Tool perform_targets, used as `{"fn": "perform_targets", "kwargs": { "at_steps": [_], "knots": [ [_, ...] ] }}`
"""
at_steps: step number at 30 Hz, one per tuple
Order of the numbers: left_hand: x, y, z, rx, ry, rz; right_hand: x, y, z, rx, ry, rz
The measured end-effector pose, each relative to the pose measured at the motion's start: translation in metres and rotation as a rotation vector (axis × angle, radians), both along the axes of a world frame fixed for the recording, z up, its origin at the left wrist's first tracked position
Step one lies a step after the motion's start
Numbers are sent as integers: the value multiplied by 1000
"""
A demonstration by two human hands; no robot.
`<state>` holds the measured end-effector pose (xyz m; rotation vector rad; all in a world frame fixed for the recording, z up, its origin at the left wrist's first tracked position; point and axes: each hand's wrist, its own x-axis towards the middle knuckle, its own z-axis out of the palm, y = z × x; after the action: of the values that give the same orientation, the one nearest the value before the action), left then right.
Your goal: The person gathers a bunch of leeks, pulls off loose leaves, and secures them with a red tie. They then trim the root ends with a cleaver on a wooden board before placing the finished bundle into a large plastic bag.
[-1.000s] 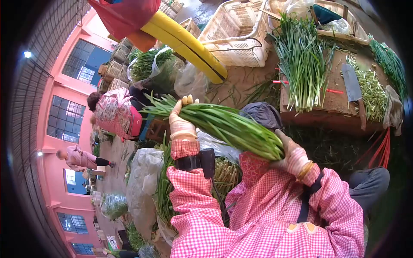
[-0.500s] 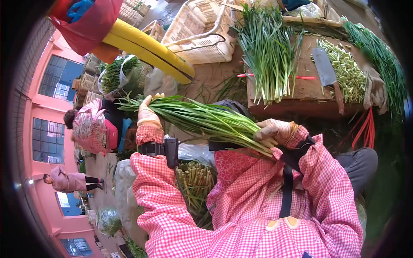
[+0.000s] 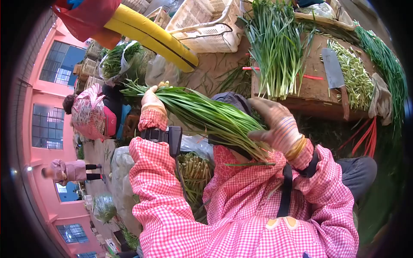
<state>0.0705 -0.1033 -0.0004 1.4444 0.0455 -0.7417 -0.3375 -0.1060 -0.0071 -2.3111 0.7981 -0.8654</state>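
Note:
A bunch of garlic chives (image 3: 206, 114) lies slantwise across my lap, leaf tips to the left and pale stalk ends to the right. My left hand (image 3: 154, 102), in a pale glove, is closed around the leafy end. Over the stalk end is my right hand (image 3: 277, 124), in a soiled glove, with its thumb and fingers spread; the thumb is close against the stalks. One loose leaf (image 3: 249, 164) sticks out below the cut ends. Below my left forearm, more bundled stalks (image 3: 193, 174) show.
A wooden block (image 3: 316, 92) ahead bears a chive pile (image 3: 277, 51), a cleaver (image 3: 333, 69), chopped stalk pieces (image 3: 355, 77) and red ties (image 3: 313, 77). A cloth glove (image 3: 380, 99) hangs at its corner. Beyond stand a plastic crate (image 3: 206, 36) and yellow post (image 3: 150, 34). Two people are leftward.
My right hand has loosened from the stalk ends and lifted slightly, its fingers spreading. The stalk ends now fan out more. My left hand keeps its hold.

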Motion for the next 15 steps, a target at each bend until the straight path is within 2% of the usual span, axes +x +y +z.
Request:
{"fn": "perform_targets", "kwargs": {
  "at_steps": [2, 3, 4, 6, 9, 12, 13, 15],
  "knots": [
    [-8, -2, 2, -67, 7, -9, 21, 12, 37, -125, 210, 171],
    [-10, -2, 3, -110, 21, -42, 42, 18, 45, -282, 357, 211],
    [-11, -1, 6, -153, 33, -76, 61, 21, 51, -333, 423, 314],
    [-23, 0, 15, -168, 59, -75, 101, 25, 36, -83, 281, 184],
    [-35, 9, 29, -191, 72, -95, 118, 20, 32, -58, 384, 190],
    [-41, 19, 34, -283, 112, -117, 104, 10, 25, 175, -646, 416],
    [-34, 23, 32, -321, 153, -177, 82, 15, 60, 980, -617, 392],
    [-34, 30, 32, -325, 163, -193, 61, 5, 75, 1200, -833, 451]
  ]
}}
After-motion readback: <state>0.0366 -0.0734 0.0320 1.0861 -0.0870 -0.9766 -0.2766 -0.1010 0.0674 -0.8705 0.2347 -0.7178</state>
